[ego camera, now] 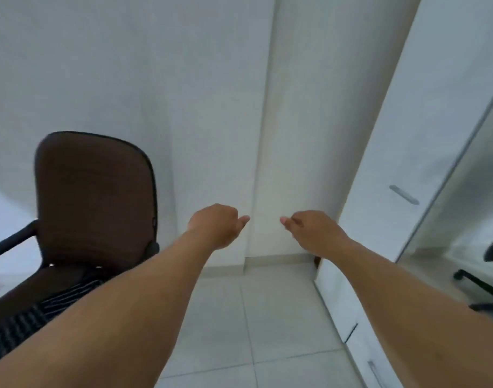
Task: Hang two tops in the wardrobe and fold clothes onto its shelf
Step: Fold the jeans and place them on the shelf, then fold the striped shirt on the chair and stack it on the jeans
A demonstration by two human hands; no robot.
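Observation:
Both my arms reach forward toward a white wall corner. My left hand (216, 224) has its fingers curled under and the thumb pointing right; it holds nothing. My right hand (309, 229) mirrors it, fingers curled, thumb pointing left, also empty. A gap of bare wall lies between the two thumbs. The white wardrobe (385, 163) stands at the right with its door shut and a silver handle (404, 194) on it. A dark striped garment (43, 312) lies on the seat of the brown chair (94, 197) at the left, partly hidden by my left forearm.
A mirror panel (469, 208) at the far right reflects a chair base. Low white drawers (349, 312) run along the right under the wardrobe. Pale floor tiles (239, 326) stretch between chair and wardrobe. The chair's black armrest (13, 242) sticks out left.

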